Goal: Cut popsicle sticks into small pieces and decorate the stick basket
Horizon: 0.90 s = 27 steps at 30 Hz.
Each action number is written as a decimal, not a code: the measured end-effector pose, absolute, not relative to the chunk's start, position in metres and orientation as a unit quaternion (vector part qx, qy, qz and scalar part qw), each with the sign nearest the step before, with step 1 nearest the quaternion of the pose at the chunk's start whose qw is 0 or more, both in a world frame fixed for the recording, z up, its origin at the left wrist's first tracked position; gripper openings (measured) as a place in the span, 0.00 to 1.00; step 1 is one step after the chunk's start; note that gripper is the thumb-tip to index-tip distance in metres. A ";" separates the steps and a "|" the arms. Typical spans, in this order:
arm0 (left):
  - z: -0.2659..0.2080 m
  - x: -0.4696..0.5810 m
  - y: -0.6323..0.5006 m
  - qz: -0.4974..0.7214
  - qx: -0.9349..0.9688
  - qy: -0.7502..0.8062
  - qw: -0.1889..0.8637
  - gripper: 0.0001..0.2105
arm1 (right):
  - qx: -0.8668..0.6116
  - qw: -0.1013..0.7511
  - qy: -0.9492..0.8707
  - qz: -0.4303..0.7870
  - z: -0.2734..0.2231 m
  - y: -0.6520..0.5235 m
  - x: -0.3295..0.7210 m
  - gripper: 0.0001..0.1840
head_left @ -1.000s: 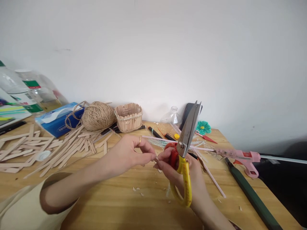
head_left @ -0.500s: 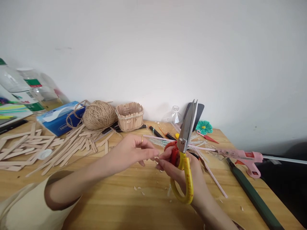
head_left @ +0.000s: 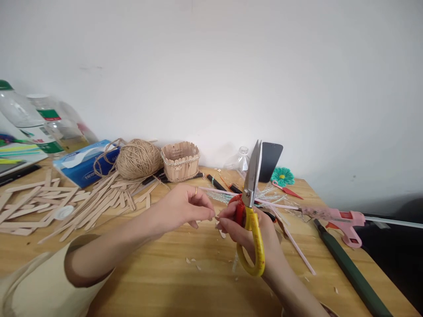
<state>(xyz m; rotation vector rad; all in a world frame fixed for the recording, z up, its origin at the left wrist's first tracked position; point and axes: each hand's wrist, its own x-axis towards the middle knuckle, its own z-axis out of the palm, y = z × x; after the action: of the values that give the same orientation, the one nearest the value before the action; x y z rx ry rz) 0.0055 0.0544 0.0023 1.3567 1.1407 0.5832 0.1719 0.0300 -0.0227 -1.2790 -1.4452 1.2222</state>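
My right hand [head_left: 246,229] holds a pair of scissors [head_left: 253,176] with one red and one yellow handle, blades pointing up and nearly closed. Its thumb and index fingertip are pinched together in front of the handles; what they hold, if anything, is too small to tell. Just to the left, my left hand [head_left: 187,207], with a ring on one finger, has thumb and index finger pressed together, its tips close to the right fingertips. Any tiny piece between them cannot be made out. Small wood chips [head_left: 192,261] lie on the table below.
Wooden craft sticks [head_left: 102,198] are spread at left, near a ball of twine [head_left: 139,158], a blue tissue pack [head_left: 87,165] and bottles [head_left: 42,127]. A small stick basket [head_left: 181,163] stands at the wall. At right lie a pink glue gun [head_left: 346,220] and a dark green bar [head_left: 353,268].
My fingertips have drawn slightly apart. The scissors have tipped a little to the left in my right hand, and the whole view has shifted slightly.
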 end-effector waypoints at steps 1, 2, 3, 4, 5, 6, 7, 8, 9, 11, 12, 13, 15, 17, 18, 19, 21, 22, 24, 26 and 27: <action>0.001 0.006 0.055 0.250 0.583 0.487 0.600 0.05 | -0.508 0.410 -0.577 0.491 -0.023 0.030 0.172 0.05; 0.000 0.006 0.055 0.249 0.585 0.482 0.603 0.04 | -0.505 0.409 -0.577 0.494 -0.024 0.031 0.171 0.06; -0.001 0.007 0.055 0.248 0.588 0.478 0.604 0.04 | -0.503 0.411 -0.577 0.496 -0.024 0.031 0.171 0.06; -0.002 0.007 0.055 0.246 0.591 0.476 0.603 0.04 | -0.500 0.414 -0.576 0.497 -0.024 0.031 0.171 0.06; -0.002 0.006 0.055 0.243 0.593 0.476 0.602 0.04 | -0.497 0.419 -0.574 0.499 -0.024 0.031 0.171 0.07; -0.002 0.006 0.056 0.239 0.594 0.476 0.603 0.05 | -0.494 0.423 -0.571 0.500 -0.024 0.031 0.170 0.07; -0.002 0.006 0.056 0.235 0.594 0.476 0.605 0.05 | -0.492 0.425 -0.569 0.503 -0.024 0.030 0.170 0.07; -0.002 0.005 0.057 0.231 0.593 0.476 0.607 0.06 | -0.489 0.428 -0.566 0.507 -0.025 0.030 0.170 0.08; -0.002 0.005 0.057 0.228 0.593 0.475 0.609 0.06 | -0.487 0.429 -0.562 0.512 -0.025 0.030 0.170 0.08; -0.003 0.004 0.058 0.221 0.595 0.472 0.612 0.06 | -0.481 0.432 -0.554 0.525 -0.027 0.029 0.170 0.09; -0.003 0.004 0.059 0.218 0.597 0.471 0.611 0.05 | -0.477 0.434 -0.550 0.531 -0.028 0.029 0.170 0.09; -0.004 0.004 0.059 0.214 0.599 0.472 0.611 0.04 | -0.472 0.437 -0.546 0.536 -0.029 0.028 0.169 0.10; -0.005 0.004 0.058 0.205 0.601 0.481 0.605 0.04 | -0.465 0.448 -0.538 0.542 -0.031 0.027 0.169 0.10; -0.006 0.005 0.058 0.204 0.601 0.490 0.598 0.04 | -0.463 0.458 -0.532 0.542 -0.030 0.026 0.167 0.11; -0.006 0.005 0.057 0.206 0.599 0.492 0.597 0.04 | -0.465 0.460 -0.531 0.539 -0.030 0.025 0.166 0.11; -0.006 0.005 0.057 0.210 0.596 0.492 0.599 0.04 | -0.469 0.462 -0.531 0.535 -0.029 0.024 0.165 0.11; -0.005 0.006 0.056 0.222 0.589 0.488 0.604 0.03 | -0.483 0.460 -0.535 0.519 -0.027 0.023 0.164 0.11; -0.005 0.006 0.056 0.228 0.585 0.487 0.606 0.03 | -0.491 0.461 -0.537 0.508 -0.027 0.023 0.163 0.11; -0.004 0.006 0.056 0.236 0.580 0.487 0.609 0.03 | -0.501 0.476 -0.538 0.482 -0.027 0.023 0.164 0.11; -0.002 0.006 0.056 0.235 0.575 0.489 0.612 0.03 | -0.508 0.503 -0.529 0.456 -0.028 0.025 0.166 0.11; -0.002 0.006 0.056 0.234 0.573 0.491 0.613 0.03 | -0.509 0.513 -0.523 0.451 -0.029 0.026 0.167 0.11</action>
<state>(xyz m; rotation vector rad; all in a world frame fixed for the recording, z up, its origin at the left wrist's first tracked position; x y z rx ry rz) 0.0055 0.0564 -0.0016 1.3200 1.1320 0.5394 0.1668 0.0261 -0.0288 -1.2245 -1.2582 1.0840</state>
